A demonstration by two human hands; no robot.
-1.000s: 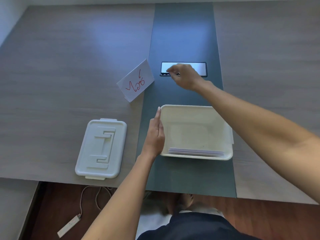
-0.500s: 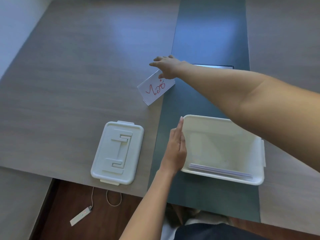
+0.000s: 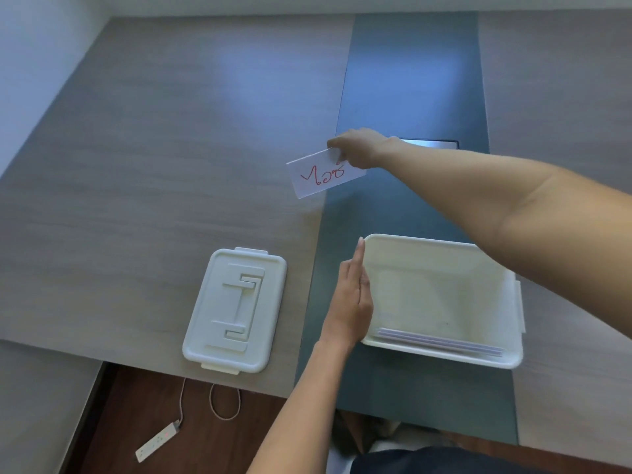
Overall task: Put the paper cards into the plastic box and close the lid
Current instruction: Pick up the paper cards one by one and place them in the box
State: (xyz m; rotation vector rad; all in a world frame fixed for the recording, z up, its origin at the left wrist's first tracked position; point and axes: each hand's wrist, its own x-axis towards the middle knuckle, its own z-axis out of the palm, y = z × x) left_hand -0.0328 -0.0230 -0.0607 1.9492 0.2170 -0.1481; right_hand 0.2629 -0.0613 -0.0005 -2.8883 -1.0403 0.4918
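One white paper card (image 3: 325, 174), red handwriting on its face, sits just above frame centre, pinched along its upper right edge by the right hand (image 3: 357, 147). Thumb and fingers close on that edge; the card tilts, lower left corner dropping toward the seam where grey table (image 3: 154, 159) meets the dark teal strip (image 3: 410, 80). Cannot tell whether the card touches the surface or hangs just above it. The right forearm crosses the frame from the right edge, passing over the far right corner of the box.

One plastic box (image 3: 441, 357), white, open, lower right of centre, resting mostly on the teal strip. Inside, against its near wall, a thin stack of cards (image 3: 441, 342) lies flat; only the edges show, so the count of these cannot be told.

Left hand (image 3: 352, 299) stands edge-on against the box's left wall, fingers straight and pressed together, tips pointing toward the top of the frame, reaching the box's far left corner. It grips nothing.

One lid (image 3: 236, 309), white, with a raised pattern on top, lies flat on the grey table to the left of the box, well apart from it, near the table's front edge.

One metal-edged panel (image 3: 431, 143) is set in the teal strip, partly hidden behind the right wrist.

Lower left, on the dark floor: one white power strip (image 3: 157, 441) with its looping cord (image 3: 222, 401).
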